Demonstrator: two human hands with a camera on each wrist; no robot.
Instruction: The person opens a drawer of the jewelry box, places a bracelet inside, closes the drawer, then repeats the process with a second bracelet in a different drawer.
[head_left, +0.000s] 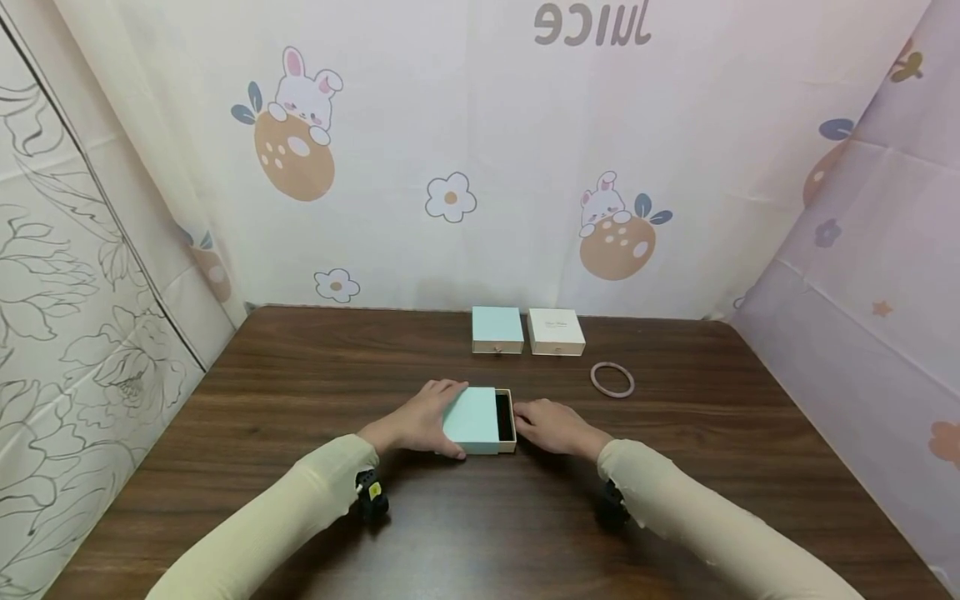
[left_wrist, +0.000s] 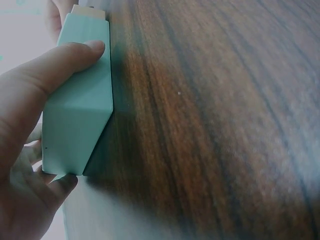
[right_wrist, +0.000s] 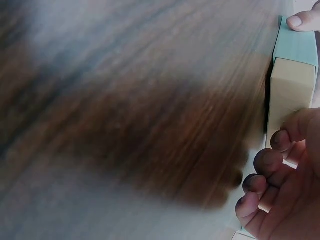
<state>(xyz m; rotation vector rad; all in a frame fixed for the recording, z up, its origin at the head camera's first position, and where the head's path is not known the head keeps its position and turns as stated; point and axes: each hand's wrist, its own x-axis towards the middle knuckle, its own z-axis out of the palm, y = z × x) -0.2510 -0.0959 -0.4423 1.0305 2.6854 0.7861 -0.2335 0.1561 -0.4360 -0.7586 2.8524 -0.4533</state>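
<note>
In the head view a mint-green drawer box (head_left: 471, 418) lies on the table, its cream inner tray (head_left: 507, 447) slid partly out to the right. Dark lining shows inside the tray. My left hand (head_left: 424, 422) grips the box's outer sleeve from the left, thumb along the near side and fingers round the far side. At the tray's right end is my right hand (head_left: 557, 425). In the right wrist view its fingers (right_wrist: 268, 161) are curled, with thumb and forefinger pinched at the tray's end face; the pull between them is hidden.
Behind, a second mint-green box (head_left: 497, 325) and a white box (head_left: 556, 327) stand side by side near the table's back edge. To their right and nearer lies a pale pink ring (head_left: 612, 380). A printed curtain (head_left: 510, 167) hangs behind the wooden table (head_left: 300, 350).
</note>
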